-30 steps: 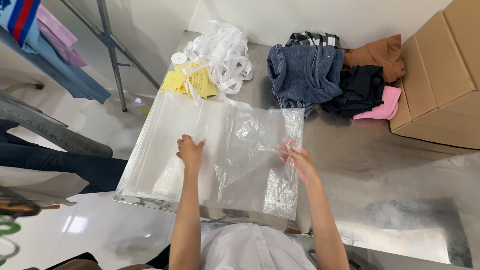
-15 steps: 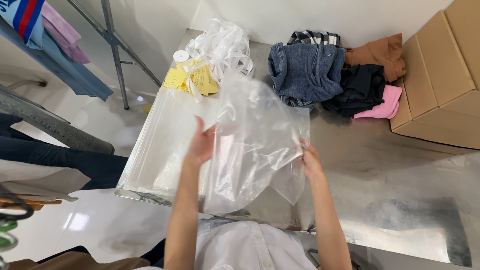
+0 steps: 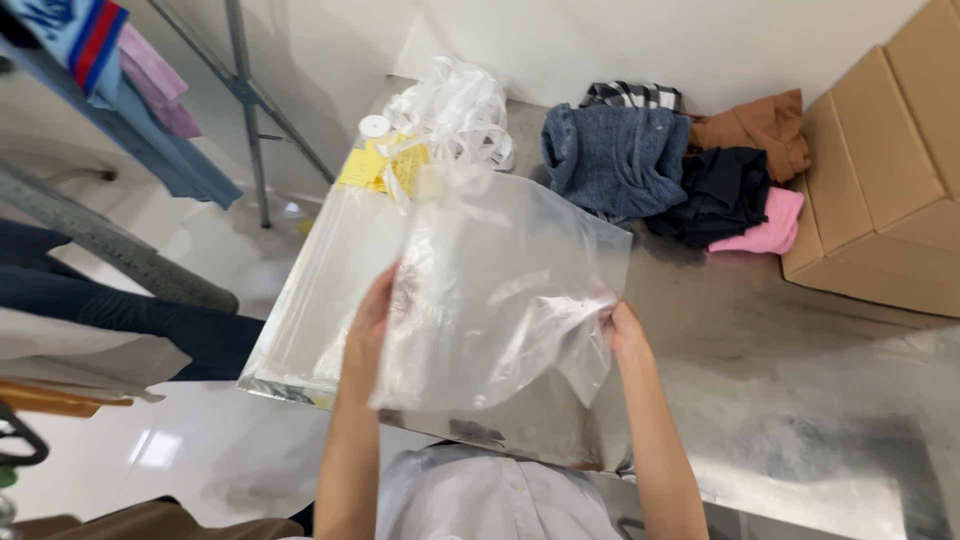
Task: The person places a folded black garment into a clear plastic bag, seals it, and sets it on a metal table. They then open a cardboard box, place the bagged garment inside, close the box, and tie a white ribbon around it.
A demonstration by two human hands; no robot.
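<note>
Clear plastic bag (image 3: 500, 300) hangs lifted between both hands above the bench's left edge, left hand (image 3: 368, 325) gripping its side, right hand (image 3: 622, 330) apparently pinching the opposite edge.

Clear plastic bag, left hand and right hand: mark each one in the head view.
clear plastic bag (image 3: 500, 290), head view, middle of the lifted sheet.
left hand (image 3: 370, 320), head view, back of the hand at the bag's edge.
right hand (image 3: 622, 330), head view, knuckles gripping the bag.
</note>
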